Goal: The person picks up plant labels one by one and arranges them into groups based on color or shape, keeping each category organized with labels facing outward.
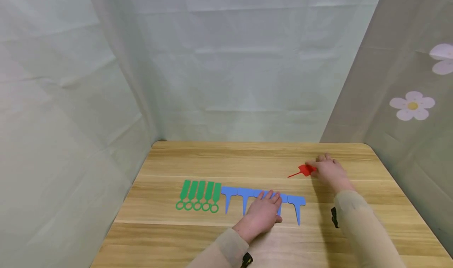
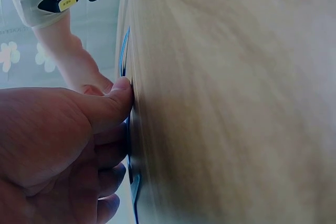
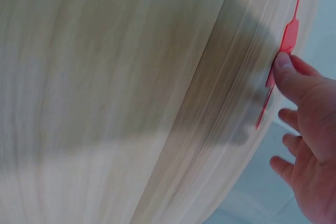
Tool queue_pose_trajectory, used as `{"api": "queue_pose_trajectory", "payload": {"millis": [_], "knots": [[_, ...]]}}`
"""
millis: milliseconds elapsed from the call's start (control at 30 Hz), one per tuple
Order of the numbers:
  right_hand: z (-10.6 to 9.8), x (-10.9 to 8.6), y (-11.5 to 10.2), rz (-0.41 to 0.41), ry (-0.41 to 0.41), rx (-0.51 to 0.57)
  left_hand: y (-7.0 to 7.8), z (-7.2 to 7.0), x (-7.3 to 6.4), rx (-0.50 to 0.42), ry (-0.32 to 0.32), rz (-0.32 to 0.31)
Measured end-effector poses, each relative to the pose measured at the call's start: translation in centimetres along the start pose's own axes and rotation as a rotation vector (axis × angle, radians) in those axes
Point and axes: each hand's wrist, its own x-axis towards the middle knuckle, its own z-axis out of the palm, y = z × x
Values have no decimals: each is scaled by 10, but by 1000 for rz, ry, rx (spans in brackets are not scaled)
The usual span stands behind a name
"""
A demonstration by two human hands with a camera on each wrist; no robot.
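Note:
Blue T-shaped plant labels [image 1: 296, 200] lie in a row on the wooden table, stems toward the near side. My left hand [image 1: 262, 213] rests with extended fingers on this row, hiding part of it; the left wrist view shows the hand [image 2: 58, 140] low against the tabletop. Farther back on the right, my right hand [image 1: 329, 173] pinches a flat red tag [image 1: 305, 169] with a thin stem pointing left. In the right wrist view, thumb and index finger hold the red tag [image 3: 289, 35]. More red with a thin strip shows below the thumb; whether it is a second tag I cannot tell.
Several green tags [image 1: 201, 191] with ring ends lie side by side to the left of the blue row. The wooden table [image 1: 170, 244] ends at a pale cloth wall [image 1: 240, 71] behind. A flower-printed cloth [image 1: 412, 105] hangs on the right.

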Motion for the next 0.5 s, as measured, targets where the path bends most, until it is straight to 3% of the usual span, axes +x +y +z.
{"api": "queue_pose_trajectory", "payload": {"millis": [200,500], "knots": [[-2,4,-7,101,1,6,-1,2,1,0,2,1],[-1,12,-12,139,36,-66,0,2,1,10,4,-1]]}}
